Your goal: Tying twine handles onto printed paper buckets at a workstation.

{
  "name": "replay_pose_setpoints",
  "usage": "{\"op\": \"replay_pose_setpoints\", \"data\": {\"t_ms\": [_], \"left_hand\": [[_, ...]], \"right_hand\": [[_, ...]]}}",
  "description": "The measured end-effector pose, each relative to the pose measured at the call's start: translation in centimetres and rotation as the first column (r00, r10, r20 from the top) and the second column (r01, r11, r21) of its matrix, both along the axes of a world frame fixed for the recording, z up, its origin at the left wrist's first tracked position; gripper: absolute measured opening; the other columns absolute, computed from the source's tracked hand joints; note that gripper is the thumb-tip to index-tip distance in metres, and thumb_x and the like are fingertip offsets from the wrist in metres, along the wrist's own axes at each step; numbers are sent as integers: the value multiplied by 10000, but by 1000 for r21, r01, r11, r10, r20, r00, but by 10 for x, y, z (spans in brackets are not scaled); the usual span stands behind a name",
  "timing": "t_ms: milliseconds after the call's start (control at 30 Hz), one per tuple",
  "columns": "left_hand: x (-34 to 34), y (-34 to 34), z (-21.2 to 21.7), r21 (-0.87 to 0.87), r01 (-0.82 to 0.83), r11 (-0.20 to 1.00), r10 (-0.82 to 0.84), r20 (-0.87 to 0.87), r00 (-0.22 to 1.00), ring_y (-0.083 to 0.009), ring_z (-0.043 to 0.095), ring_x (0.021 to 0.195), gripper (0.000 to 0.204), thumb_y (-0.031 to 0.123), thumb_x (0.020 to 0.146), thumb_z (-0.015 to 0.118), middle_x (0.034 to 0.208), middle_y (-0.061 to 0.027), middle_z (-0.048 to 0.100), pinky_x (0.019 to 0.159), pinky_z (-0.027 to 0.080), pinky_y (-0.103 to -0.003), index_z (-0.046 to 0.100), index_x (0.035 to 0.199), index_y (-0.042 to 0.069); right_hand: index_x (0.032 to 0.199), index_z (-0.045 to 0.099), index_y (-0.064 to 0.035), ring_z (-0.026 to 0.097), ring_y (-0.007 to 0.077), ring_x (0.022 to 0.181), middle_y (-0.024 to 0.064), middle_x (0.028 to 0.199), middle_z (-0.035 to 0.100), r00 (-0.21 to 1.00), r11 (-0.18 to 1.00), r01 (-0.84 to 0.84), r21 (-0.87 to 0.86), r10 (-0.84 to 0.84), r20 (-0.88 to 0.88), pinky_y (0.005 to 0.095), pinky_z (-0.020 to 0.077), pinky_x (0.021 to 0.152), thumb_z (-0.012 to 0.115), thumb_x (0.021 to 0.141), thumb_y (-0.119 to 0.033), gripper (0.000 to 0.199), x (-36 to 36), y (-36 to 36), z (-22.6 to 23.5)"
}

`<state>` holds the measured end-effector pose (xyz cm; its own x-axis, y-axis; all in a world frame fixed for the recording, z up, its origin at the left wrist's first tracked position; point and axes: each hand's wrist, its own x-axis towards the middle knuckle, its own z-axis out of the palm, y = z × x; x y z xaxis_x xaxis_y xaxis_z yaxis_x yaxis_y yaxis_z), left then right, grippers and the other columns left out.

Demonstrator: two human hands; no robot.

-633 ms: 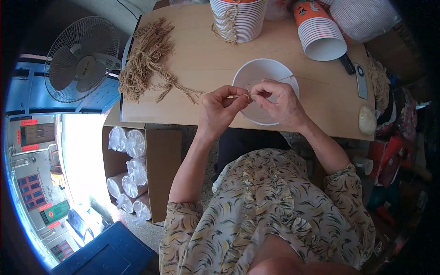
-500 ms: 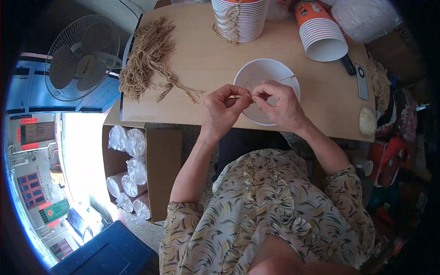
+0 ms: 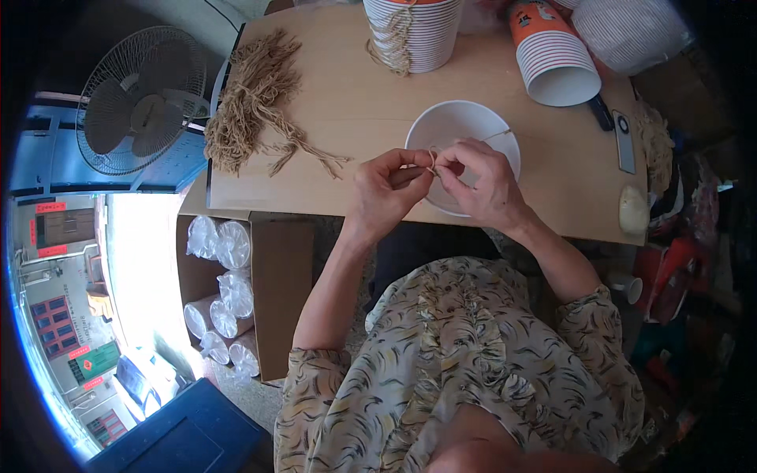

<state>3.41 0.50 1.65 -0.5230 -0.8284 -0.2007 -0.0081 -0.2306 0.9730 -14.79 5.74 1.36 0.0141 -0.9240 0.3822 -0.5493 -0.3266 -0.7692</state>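
Note:
A thin brown cord (image 3: 432,160) is pinched between the fingertips of my left hand (image 3: 386,187) and my right hand (image 3: 490,183). Both hands are closed and meet over the near left rim of a white paper bucket (image 3: 461,115), whose open mouth faces up. At the bucket's far right rim, a piece of the cord passes through the wall (image 3: 507,132). A pile of loose brown cords (image 3: 251,98) lies on the table to the left, some strands trailing toward my left hand. The cord ends inside my fingers are hidden.
A stack of paper buckets (image 3: 422,39) with cords hung on it stands at the back. Another stack (image 3: 558,67) lies tipped at the right, near a phone-like device (image 3: 624,143). A fan (image 3: 146,106) is at left; a carton (image 3: 285,292) of bagged rolls sits below the table (image 3: 347,94).
A small loop of cord now shows upright between my fingertips, and the fingers have shifted slightly apart. The bucket has moved very slightly to the right.

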Motion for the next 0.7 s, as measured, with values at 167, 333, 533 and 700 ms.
{"op": "replay_pose_setpoints", "data": {"t_ms": [167, 333, 533, 700], "left_hand": [[0, -2, -1, 1, 41, 999, -41, -17, 999, -135, 673, 1004, 249, 4, 894, 685, 1113, -92, 699, 919, 535, -264, 639, 1134, -43], [-2, -2, -2, -10, 36, 999, -36, -10, 999, -138, 683, 987, 203, 6, 905, 691, 1099, -93, 703, 899, 551, -266, 642, 1095, -44], [-1, -6, -14, -54, 6, 999, -7, -18, 1000, -124, 693, 953, 146, 14, 906, 692, 1077, -94, 713, 831, 562, -246, 675, 1036, -50], [-4, -5, -8, -122, -14, 992, 20, 55, 998, -106, 703, 850, 146, 27, 901, 702, 928, -74, 737, 758, 566, -231, 703, 1023, -55]], "right_hand": [[853, 603, -1, 637, 232, 714, 107, 802, 640, 998, 1000, -3, 21, 2, 62, 339, 508, 665, 690, 821, -4, 93, -1, -1, -1], [862, 604, 1, 643, 231, 721, 112, 812, 647, 995, 998, -6, 57, 1, 98, 335, 518, 677, 689, 823, -10, 94, -2, -1, -4], [865, 601, 10, 651, 218, 730, 118, 834, 663, 989, 994, -31, 106, 16, 145, 326, 522, 687, 685, 828, -13, 94, -4, 1, -1], [908, 640, 8, 594, 126, 760, 48, 824, 643, 972, 977, -87, 193, 41, 232, 262, 482, 713, 656, 876, -10, 41, -7, 2, -3]]}}
